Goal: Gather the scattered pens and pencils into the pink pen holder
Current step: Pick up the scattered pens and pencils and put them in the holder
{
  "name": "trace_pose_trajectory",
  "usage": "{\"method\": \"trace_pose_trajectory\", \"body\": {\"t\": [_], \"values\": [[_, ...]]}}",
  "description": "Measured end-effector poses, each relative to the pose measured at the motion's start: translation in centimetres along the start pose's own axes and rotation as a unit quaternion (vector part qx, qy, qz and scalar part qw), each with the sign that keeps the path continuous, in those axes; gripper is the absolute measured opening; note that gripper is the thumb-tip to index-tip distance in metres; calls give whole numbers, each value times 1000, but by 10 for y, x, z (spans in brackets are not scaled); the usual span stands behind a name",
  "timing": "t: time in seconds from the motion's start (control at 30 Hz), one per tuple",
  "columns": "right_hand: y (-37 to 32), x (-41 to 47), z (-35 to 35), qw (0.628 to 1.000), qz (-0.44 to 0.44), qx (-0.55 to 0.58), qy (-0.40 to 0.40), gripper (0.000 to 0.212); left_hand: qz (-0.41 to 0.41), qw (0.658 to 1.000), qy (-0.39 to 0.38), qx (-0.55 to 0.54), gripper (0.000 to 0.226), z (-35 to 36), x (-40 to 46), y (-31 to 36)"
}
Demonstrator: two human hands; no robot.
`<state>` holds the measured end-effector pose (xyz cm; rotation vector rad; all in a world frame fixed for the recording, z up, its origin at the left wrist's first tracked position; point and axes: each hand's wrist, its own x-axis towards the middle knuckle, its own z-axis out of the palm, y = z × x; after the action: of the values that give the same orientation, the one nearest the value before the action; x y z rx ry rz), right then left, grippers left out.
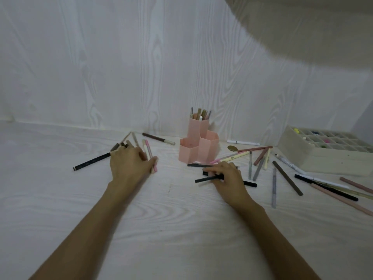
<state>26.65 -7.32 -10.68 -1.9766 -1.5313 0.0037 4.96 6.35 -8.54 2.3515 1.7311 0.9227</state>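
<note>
pink pen holder: three hex tubes, tallest holds pens, 12 o'clock | left hand grips pen bundle | right hand pinches black pen | desk

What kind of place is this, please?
Probably a home desk or craft corner: a pale wood-grain table, a pink pen holder with pens and pencils scattered around it, and a compartment organiser box on the right.

Home desk or craft corner, likely. Pale wood-grain laminate worktop meets matching wall panel; cream compartmented organiser box sits at the far right edge.
</note>
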Motion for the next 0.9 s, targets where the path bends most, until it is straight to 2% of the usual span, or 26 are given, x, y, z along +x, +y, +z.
{"method": "trace_pose_trajectory", "body": {"t": [0.2,0.27,0.37,0.4,0.5,0.57,0.63,0.67,0.7,0.77,0.83,0.9], "values": [[-2,-5,1,987,-105,-85,91,25,-37,994,-93,-32,37,-5,-5,2],[-8,-6,-4,982,-105,-63,141,21,-37,992,-118,-38,37,-8,-6,1],[-23,0,-19,971,-76,13,228,29,-40,989,-135,-37,38,-9,-5,-1],[-29,6,-25,966,-45,51,249,25,-41,989,-136,-37,39,-8,-4,0],[-51,33,-46,944,70,237,219,19,-31,989,-143,-36,33,-7,-5,0],[-67,57,-65,901,122,363,204,23,-16,990,-135,-34,27,-6,-6,1],[-83,83,-85,868,137,436,195,33,-6,991,-128,-36,25,-5,-7,2],[-90,94,-93,872,141,432,184,38,-5,991,-126,-39,25,-5,-7,2],[-96,105,-97,892,146,392,173,43,-7,991,-125,-45,26,-4,-7,1],[-100,122,-100,948,138,236,163,51,-13,990,-126,-55,29,-3,-7,0],[-97,135,-97,972,118,122,165,49,-14,990,-125,-59,31,-2,-7,-1],[-92,144,-93,981,124,62,138,40,-14,990,-124,-60,28,-1,-6,-1]]}}
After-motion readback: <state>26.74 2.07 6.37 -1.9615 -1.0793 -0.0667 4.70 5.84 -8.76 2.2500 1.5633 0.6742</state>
